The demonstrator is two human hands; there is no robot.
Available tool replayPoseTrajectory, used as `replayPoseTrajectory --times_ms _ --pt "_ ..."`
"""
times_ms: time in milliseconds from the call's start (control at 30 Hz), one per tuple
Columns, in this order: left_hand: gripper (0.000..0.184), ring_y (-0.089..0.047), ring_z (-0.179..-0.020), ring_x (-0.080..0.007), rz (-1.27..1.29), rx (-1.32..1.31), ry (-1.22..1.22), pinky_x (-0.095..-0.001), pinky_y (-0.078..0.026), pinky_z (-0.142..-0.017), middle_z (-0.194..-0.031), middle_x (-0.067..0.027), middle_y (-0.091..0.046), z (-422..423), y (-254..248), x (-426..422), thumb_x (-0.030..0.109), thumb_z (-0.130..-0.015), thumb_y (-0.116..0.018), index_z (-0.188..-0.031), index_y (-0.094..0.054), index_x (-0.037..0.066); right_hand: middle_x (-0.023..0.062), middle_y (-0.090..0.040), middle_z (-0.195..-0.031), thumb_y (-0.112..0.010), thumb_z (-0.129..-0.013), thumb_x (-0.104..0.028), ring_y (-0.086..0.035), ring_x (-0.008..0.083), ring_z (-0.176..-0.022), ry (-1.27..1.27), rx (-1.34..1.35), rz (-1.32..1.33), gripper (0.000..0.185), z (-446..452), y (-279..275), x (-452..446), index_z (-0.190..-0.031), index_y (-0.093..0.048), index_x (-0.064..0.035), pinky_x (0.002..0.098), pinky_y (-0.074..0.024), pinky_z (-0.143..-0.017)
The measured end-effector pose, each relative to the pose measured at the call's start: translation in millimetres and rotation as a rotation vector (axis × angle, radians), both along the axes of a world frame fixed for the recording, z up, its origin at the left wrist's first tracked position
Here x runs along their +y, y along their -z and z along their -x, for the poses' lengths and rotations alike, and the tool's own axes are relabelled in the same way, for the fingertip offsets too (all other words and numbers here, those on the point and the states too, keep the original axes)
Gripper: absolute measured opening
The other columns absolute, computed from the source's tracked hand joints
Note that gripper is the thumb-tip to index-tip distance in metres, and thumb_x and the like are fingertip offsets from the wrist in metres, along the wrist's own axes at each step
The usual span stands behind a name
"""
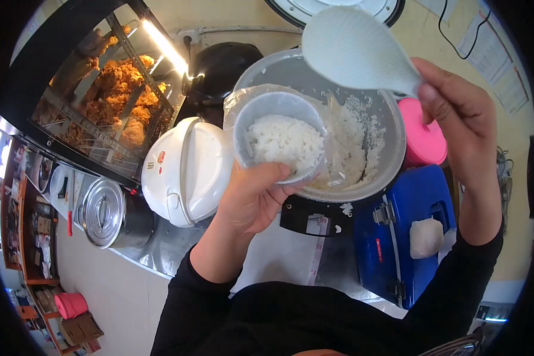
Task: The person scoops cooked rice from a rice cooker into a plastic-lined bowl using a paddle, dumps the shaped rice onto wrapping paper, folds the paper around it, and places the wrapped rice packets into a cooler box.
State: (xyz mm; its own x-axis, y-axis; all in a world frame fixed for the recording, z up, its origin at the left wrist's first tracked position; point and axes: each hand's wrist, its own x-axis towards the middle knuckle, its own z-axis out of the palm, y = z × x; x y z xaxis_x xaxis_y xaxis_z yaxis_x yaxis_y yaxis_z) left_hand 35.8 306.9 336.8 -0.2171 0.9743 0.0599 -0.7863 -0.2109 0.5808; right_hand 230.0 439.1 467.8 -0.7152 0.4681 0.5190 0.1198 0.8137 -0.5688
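Observation:
My left hand (258, 199) is wrapped round a small round cup (240, 139) filled with white rice (285, 142). Clear plastic film (234, 101) sticks out around the cup's rim. In my right hand (457, 113) is the handle of a white rice paddle (356, 50), its broad blade raised over the far side of the pot. Below both hands stands a large grey rice cooker pot (393, 142), with rice clinging to its wall and bottom. The cup hides the pot's left part.
A white rice cooker (213, 157) with its lid down stands at the left, near a lit glass cabinet of fried chicken (121, 89). To the right are a blue cooler box (368, 267), a wrapped white bundle (426, 238) and a pink container (427, 139). A lidded steel pot (104, 210) stands further left.

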Motion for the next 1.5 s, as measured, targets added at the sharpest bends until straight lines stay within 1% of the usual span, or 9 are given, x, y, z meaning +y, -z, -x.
replayPoseTrajectory --times_ms 133,467,767,900,1100,1133,1267,1400,1500 --pt "0.052 -0.056 -0.114 -0.0378 0.062 0.067 -0.068 -0.0462 -0.052 -0.095 -0.125 -0.0239 -0.052 0 -10 -3 0.001 -0.084 -0.048 -0.133 -0.033 -0.008 -0.0013 -0.057 -0.085 -0.050 -0.096 -0.011 -0.050 0.0050 -0.072 0.037 0.031 0.336 0.026 -4 7 -14 -0.118 -0.054 0.0030 0.0179 -0.0403 -0.063" --pt "0.046 -0.057 -0.112 -0.0358 0.116 0.091 -0.113 -0.0448 -0.054 -0.092 -0.126 -0.0226 -0.052 -2 -21 -10 -0.001 -0.085 -0.043 -0.131 -0.036 -0.007 -0.0013 -0.058 -0.095 -0.053 -0.095 -0.014 -0.051 0.0017 -0.080 0.009 -0.112 0.305 0.030 -3 11 -33 -0.121 -0.048 -0.0018 0.0136 -0.0401 -0.066" --pt "0.041 -0.059 -0.110 -0.0320 0.206 0.076 -0.282 -0.0486 -0.050 -0.096 -0.120 -0.0186 -0.057 24 -14 -22 0.001 -0.084 -0.049 -0.124 -0.044 -0.008 0.0050 -0.063 -0.084 -0.068 -0.081 -0.002 -0.063 0.0148 -0.074 -0.121 -0.488 0.651 0.034 -18 86 -57 -0.105 -0.045 -0.0031 0.0285 -0.0487 -0.064" --pt "0.050 -0.049 -0.122 -0.0375 0.036 -0.006 -0.231 -0.0554 -0.042 -0.101 -0.131 -0.0210 -0.050 37 -11 -32 0.018 -0.088 -0.049 -0.133 -0.039 -0.004 0.0104 -0.065 -0.083 -0.070 -0.077 -0.001 -0.066 0.0265 -0.074 -0.084 -0.554 0.559 0.037 -22 102 -61 -0.104 -0.045 -0.0039 0.0341 -0.0504 -0.065" --pt "0.059 -0.024 -0.135 -0.0467 -0.185 -0.219 -0.104 -0.0656 -0.028 -0.106 -0.149 -0.0229 -0.023 53 -2 -51 0.040 -0.097 -0.041 -0.145 -0.027 0.009 0.0093 -0.060 -0.076 -0.072 -0.073 -0.002 -0.062 0.0242 -0.066 -0.001 -0.308 0.300 0.031 -6 76 -36 -0.094 -0.049 -0.0039 0.0323 -0.0477 -0.060" --pt "0.059 -0.023 -0.136 -0.0468 -0.195 -0.233 -0.099 -0.0659 -0.026 -0.106 -0.150 -0.0226 -0.021 55 0 -55 0.041 -0.097 -0.040 -0.145 -0.026 0.009 0.0094 -0.058 -0.073 -0.074 -0.071 -0.002 -0.061 0.0239 -0.066 0.206 -0.385 0.354 0.031 5 55 -30 -0.090 -0.050 -0.0034 0.0307 -0.0458 -0.058" --pt "0.058 -0.021 -0.138 -0.0432 -0.250 -0.250 -0.108 -0.0659 -0.023 -0.107 -0.152 -0.0181 -0.020 64 15 -68 0.041 -0.099 -0.038 -0.146 -0.025 0.011 0.0107 -0.064 -0.083 -0.068 -0.079 -0.015 -0.063 0.0248 -0.078 0.147 -0.592 -0.015 0.031 25 67 54 -0.104 -0.055 -0.0041 0.0361 -0.0473 -0.065" --pt "0.072 -0.024 -0.138 -0.0407 -0.211 -0.256 -0.315 -0.0707 -0.030 -0.100 -0.152 -0.0154 -0.020 76 31 -84 0.058 -0.092 -0.041 -0.148 -0.022 0.017 0.0182 -0.066 -0.091 -0.057 -0.082 -0.013 -0.064 0.0294 -0.088 0.325 -1.050 0.242 0.030 70 88 95 -0.111 -0.059 -0.0040 0.0386 -0.0484 -0.078" --pt "0.076 -0.024 -0.138 -0.0391 -0.238 -0.240 -0.338 -0.0715 -0.032 -0.098 -0.152 -0.0139 -0.021 91 41 -95 0.063 -0.089 -0.042 -0.148 -0.021 0.019 0.0208 -0.066 -0.094 -0.054 -0.079 -0.005 -0.065 0.0336 -0.093 0.303 -1.319 -0.382 0.032 90 138 137 -0.109 -0.062 -0.0020 0.0427 -0.0505 -0.079"
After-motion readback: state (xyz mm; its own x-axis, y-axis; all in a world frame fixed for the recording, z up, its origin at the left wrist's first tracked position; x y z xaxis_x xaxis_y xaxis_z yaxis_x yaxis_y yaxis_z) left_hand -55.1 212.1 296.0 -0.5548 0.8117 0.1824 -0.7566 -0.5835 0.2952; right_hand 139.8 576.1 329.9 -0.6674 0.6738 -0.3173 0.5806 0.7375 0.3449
